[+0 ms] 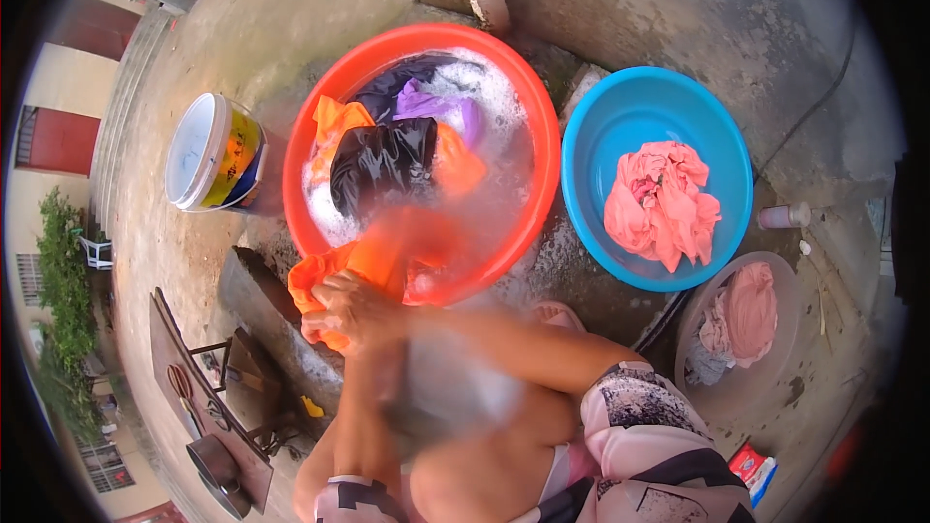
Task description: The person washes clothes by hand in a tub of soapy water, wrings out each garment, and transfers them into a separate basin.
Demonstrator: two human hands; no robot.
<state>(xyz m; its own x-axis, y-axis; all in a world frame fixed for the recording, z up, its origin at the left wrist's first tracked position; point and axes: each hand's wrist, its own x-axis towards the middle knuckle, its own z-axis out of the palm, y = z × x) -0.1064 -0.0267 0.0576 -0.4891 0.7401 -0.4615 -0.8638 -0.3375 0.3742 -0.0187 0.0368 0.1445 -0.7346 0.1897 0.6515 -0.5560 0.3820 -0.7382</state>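
Observation:
My left hand (327, 316) and my right hand (363, 309) are close together at the near left rim of a red plastic basin (546, 160). Both are closed on a wet orange cloth (378, 261), part of which hangs over the rim into the basin. In the soapy water lie a black shiny cloth (378, 163), a purple cloth (432, 102) and more orange fabric (458, 163). A blurry smear on the picture hides part of the near water and the area below my wrists.
Right of the red basin stands a blue basin (617, 105) with pink cloth (661, 207). Near it is a translucent tub (686, 349) holding clothes. A paint bucket (218, 152) stands left. A low wooden table (174, 356) with a metal pot (218, 465) is at lower left.

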